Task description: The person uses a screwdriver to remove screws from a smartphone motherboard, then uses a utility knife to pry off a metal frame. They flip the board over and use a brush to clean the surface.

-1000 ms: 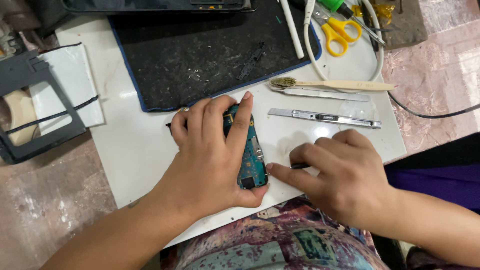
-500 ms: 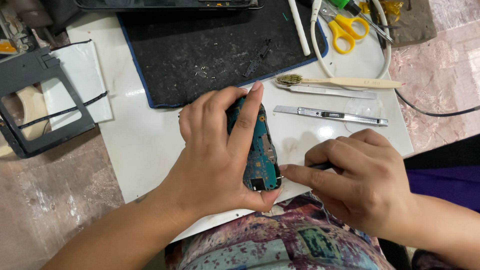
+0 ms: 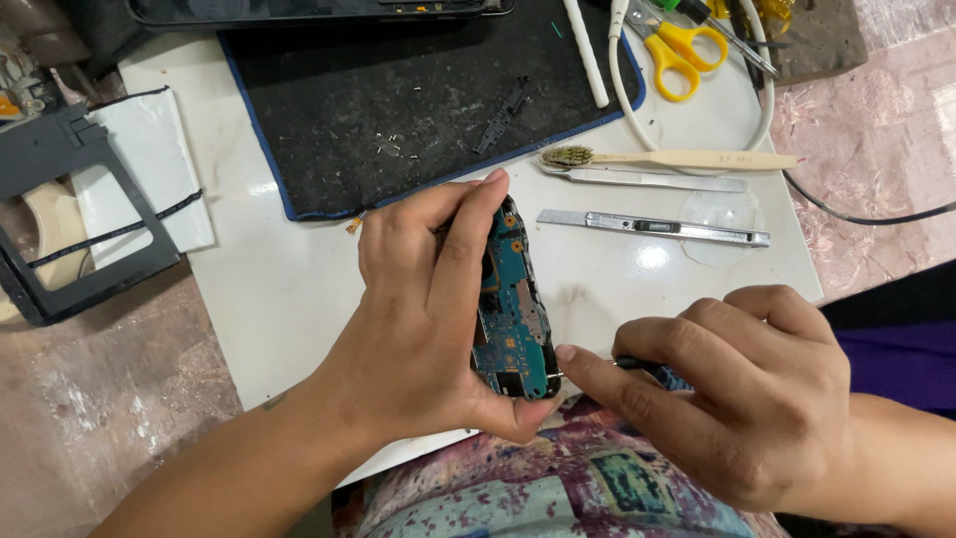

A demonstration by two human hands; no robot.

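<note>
On the white counter, below the black work mat, the left hand grips an opened phone on edge, fingers wrapped around it, teal circuit board exposed. The right hand pinches a small dark screwdriver, its tip touching the phone's lower corner.

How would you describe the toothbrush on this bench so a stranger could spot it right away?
Start at the white tabletop and find the black work mat with the blue edge. Just past the mat's right corner lies the toothbrush, on its side above the metal tweezers. It alone has a cream handle and dirty bristles pointing toward the mat.
</note>
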